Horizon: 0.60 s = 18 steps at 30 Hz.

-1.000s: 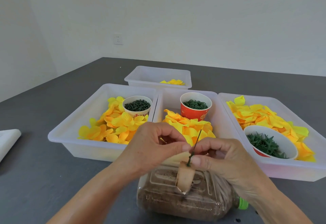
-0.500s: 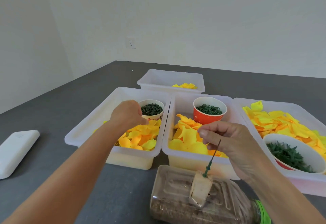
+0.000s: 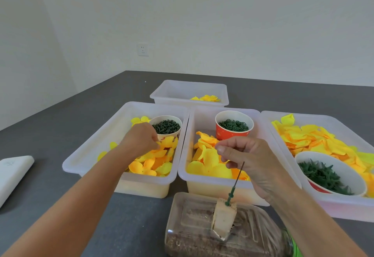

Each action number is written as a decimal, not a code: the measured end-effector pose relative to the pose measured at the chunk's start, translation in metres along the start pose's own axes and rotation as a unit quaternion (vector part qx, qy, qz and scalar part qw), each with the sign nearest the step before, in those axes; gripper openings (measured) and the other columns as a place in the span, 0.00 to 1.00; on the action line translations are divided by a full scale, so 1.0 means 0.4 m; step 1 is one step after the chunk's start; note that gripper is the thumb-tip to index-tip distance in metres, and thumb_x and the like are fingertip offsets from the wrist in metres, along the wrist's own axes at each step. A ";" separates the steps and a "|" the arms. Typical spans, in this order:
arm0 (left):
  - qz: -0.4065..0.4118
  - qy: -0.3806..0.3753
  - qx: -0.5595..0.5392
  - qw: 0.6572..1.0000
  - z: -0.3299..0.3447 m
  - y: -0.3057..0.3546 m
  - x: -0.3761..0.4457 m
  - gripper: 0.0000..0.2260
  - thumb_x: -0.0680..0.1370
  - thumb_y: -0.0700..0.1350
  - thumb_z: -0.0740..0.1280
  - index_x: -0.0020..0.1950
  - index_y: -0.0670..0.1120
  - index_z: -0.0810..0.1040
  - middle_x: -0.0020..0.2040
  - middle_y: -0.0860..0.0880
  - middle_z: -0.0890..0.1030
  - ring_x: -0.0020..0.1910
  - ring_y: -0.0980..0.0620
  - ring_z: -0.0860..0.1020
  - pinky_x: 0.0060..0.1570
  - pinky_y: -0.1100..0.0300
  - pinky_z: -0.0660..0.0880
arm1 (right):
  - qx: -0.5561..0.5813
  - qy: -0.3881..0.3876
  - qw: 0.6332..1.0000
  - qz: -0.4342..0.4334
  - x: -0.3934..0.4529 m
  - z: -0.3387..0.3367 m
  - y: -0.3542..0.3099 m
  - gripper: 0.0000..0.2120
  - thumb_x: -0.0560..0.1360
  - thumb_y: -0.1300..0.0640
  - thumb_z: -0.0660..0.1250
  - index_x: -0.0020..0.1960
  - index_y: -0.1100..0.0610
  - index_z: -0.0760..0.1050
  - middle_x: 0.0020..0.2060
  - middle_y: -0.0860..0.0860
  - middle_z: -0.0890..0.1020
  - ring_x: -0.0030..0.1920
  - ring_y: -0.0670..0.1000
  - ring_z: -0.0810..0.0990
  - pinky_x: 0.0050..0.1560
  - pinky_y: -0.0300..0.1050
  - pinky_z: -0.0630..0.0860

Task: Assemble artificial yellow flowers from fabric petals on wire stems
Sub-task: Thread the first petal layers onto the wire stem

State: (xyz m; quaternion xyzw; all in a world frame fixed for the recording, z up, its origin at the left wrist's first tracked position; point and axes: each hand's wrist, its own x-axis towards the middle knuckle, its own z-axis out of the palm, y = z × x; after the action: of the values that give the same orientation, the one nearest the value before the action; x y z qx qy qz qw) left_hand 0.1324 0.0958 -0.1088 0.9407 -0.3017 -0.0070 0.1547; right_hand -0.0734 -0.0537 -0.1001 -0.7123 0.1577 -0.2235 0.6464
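Petal pick in progress.
Left hand (image 3: 141, 139) pinches petals (image 3: 153, 159) in left tray (image 3: 85, 155); right hand (image 3: 249, 159) grips wire stem (image 3: 236, 180).

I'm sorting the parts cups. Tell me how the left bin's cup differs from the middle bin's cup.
The left cup is white outside with some red print; the middle cup is red outside. The left cup holds dark green bits in a dense heap; the middle cup holds green rings. The left hand reaches in beside the left cup; nothing touches the middle cup. Both stand upright among yellow petals.
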 end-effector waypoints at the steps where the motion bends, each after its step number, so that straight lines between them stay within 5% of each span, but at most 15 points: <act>1: -0.005 0.013 -0.026 1.000 -0.011 -0.003 0.002 0.06 0.72 0.42 0.72 0.46 0.41 0.83 0.44 0.47 0.80 0.41 0.51 0.75 0.40 0.61 0.67 | -0.001 0.001 1.000 0.001 0.001 0.000 0.001 0.05 0.71 0.65 0.71 0.39 0.57 0.82 0.27 0.50 0.79 0.31 0.44 0.76 0.33 0.36 0.75; 7: -0.050 0.032 -0.234 0.970 -0.071 -0.022 -0.005 0.05 0.75 0.39 0.69 0.39 0.43 0.78 0.35 0.48 0.79 0.34 0.53 0.75 0.35 0.60 0.68 | 0.008 -0.004 1.000 0.005 0.007 -0.003 0.008 0.05 0.71 0.65 0.71 0.38 0.58 0.82 0.26 0.49 0.79 0.30 0.43 0.76 0.31 0.36 0.74; 14: -0.046 -0.006 -0.471 0.881 -0.102 -0.022 -0.023 0.05 0.77 0.37 0.66 0.42 0.45 0.78 0.36 0.49 0.83 0.39 0.52 0.82 0.46 0.59 0.75 | -0.011 -0.005 1.000 0.009 0.017 0.000 0.011 0.05 0.71 0.64 0.71 0.39 0.56 0.82 0.27 0.47 0.79 0.31 0.43 0.76 0.32 0.35 0.75; 18: -0.006 -0.073 -0.586 0.807 -0.121 0.010 -0.043 0.04 0.73 0.38 0.67 0.46 0.44 0.79 0.39 0.48 0.84 0.40 0.49 0.84 0.45 0.57 0.79 | -0.010 0.004 1.000 0.003 0.027 -0.001 -0.001 0.03 0.72 0.61 0.71 0.43 0.54 0.82 0.36 0.48 0.83 0.39 0.43 0.79 0.38 0.34 0.76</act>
State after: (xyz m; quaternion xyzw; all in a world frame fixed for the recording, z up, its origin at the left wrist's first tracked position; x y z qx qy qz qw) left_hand 0.1213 0.1164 -0.0631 0.6702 -0.2447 -0.2517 0.6539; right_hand -0.0644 -0.0598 -0.0983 -0.7175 0.1652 -0.2229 0.6389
